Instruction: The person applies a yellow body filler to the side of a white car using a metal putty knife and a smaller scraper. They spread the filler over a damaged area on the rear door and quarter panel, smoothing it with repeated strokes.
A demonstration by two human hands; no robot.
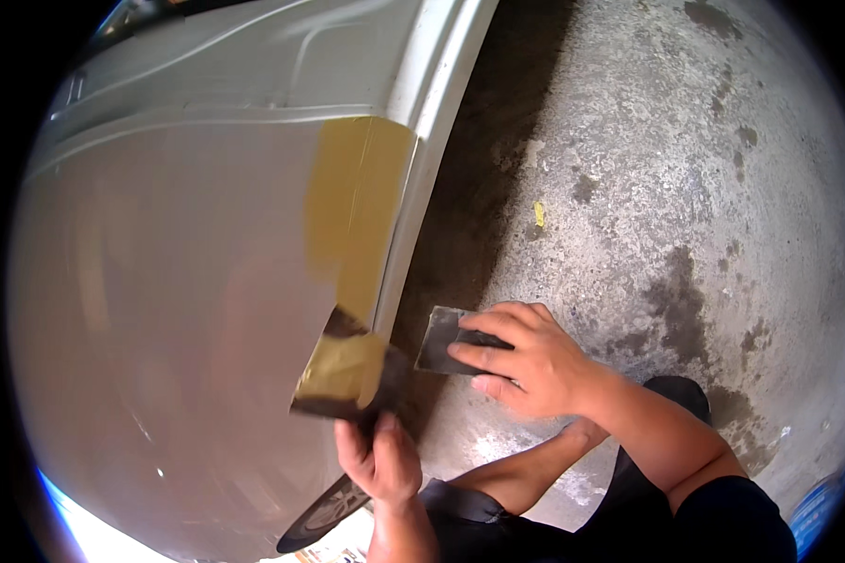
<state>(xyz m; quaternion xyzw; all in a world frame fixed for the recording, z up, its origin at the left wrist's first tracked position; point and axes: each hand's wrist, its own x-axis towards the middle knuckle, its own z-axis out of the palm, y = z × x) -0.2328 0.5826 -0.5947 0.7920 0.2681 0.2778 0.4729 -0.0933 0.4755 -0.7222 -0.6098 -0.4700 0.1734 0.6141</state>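
A dark flat plate smeared with yellow body filler (340,371) is gripped at its lower edge by my left hand (380,460). It is held in front of the car panel, close to its edge. To its right, my right hand (530,361) holds a dark, thin rectangular spreader (438,342), fingers spread over its face. A gap separates the spreader from both the plate and the panel. On the grey car panel (179,253), a yellow filler patch (352,197) runs down along the right edge. The plate hides the patch's lower end.
A pale metal sill (422,141) borders the panel on the right. Stained concrete floor (648,169) stretches beyond it, with a small yellow scrap (539,214) on it. My bent leg (526,474) is below my right hand. Part of a wheel (329,511) shows at the bottom.
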